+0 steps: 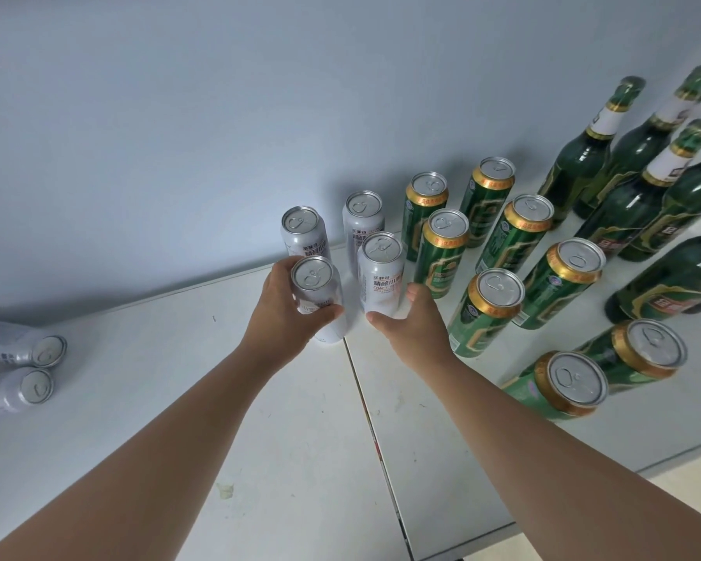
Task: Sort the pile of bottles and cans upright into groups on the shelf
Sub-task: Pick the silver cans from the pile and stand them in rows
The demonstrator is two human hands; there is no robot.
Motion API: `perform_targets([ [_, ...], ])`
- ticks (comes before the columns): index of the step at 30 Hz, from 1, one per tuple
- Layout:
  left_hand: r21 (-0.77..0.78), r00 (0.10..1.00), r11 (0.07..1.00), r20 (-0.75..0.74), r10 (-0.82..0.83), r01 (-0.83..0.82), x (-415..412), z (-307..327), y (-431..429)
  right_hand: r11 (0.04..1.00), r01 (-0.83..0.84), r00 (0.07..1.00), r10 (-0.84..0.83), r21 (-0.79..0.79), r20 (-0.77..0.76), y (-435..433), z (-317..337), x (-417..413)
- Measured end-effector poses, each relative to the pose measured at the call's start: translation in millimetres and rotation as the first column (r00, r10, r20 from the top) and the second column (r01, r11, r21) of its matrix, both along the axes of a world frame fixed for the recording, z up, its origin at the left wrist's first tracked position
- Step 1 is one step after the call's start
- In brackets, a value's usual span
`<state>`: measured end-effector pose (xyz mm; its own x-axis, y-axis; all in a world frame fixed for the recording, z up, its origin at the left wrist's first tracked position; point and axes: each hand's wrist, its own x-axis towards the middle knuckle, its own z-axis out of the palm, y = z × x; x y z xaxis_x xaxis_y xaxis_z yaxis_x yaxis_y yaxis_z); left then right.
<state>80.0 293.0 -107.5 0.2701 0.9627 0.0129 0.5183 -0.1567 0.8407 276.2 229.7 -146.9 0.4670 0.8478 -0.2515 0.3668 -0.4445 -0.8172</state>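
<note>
Standing upright on a white shelf (179, 398): at least five green glass bottles (575, 164) with white neck labels at right, eight gold-rimmed green cans (442, 261) mid-shelf, four slim white cans (300, 236) (printed "CRAFT" under Chinese characters). Gripping the front-left white can (312, 277) in the left hand (284, 313), curling the right hand (413, 330) round the front-right white can (381, 277) near its base. Lying sideways at far left: two toppled cans (45, 352).

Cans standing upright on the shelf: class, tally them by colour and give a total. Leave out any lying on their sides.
White cans: 4
Green cans: 8
Total: 12
</note>
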Motion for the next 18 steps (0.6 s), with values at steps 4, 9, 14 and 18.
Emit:
perform_targets([
  [4, -0.034, 1.000, 0.999, -0.025, 0.001, -0.001, -1.5, 3.5, -1.3, 1.000, 0.005, 1.000, -0.005, 0.005, -0.006, -10.9, 6.0, -3.6],
  [9, -0.054, 0.999, 0.999, -0.047, -0.007, 0.004, -8.5, 9.3, -7.6, 1.000, -0.004, 1.000, 0.004, 0.010, 0.006, -26.4, 15.9, -9.0],
  [14, -0.065, 0.995, 0.998, -0.098, 0.011, -0.017, -28.8, 13.6, -23.7, 0.999, 0.003, 1.000, -0.003, 0.032, 0.017, -43.4, 25.0, -17.9],
  [18, -0.042, 0.993, 0.999, -0.116, 0.016, -0.021, -48.1, 17.1, -42.0, 0.999, -0.013, 0.999, 0.011, 0.047, 0.037, -57.5, 33.1, -30.2],
])
